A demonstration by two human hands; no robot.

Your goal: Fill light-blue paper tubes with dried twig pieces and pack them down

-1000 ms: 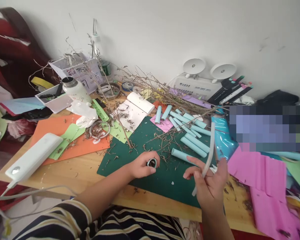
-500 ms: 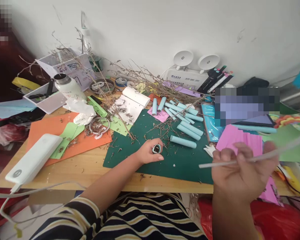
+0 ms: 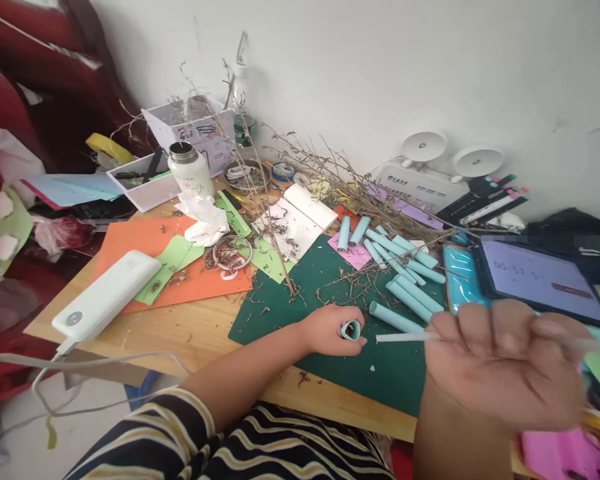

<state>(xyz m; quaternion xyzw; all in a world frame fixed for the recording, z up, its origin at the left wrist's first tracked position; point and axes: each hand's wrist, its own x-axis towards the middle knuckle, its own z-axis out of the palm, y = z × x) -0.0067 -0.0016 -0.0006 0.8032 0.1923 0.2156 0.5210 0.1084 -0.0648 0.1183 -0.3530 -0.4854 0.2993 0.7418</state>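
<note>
My left hand (image 3: 330,329) rests on the green cutting mat (image 3: 305,300), closed round a small light blue paper roll (image 3: 351,329) whose open end faces the camera. My right hand (image 3: 505,363) is raised close to the camera, fingers curled round a thin white stick (image 3: 405,337) that lies about level, its tip pointing left toward the roll. Several more light blue paper rolls (image 3: 405,267) lie on the mat behind the hands. Dry twigs (image 3: 340,187) and crumbs are scattered over the mat.
A tablet (image 3: 540,280) lies at the right. A white power bank (image 3: 105,293) with cable sits on orange paper (image 3: 130,247) at the left. A white bottle (image 3: 190,170), a tray, tape rings, markers (image 3: 485,200) and a white lamp unit (image 3: 430,167) stand near the wall.
My right hand swung the white stick from upright to level, pointing at the roll in my left hand. The camera view shifted right, then back left. My left hand stayed on the mat.
</note>
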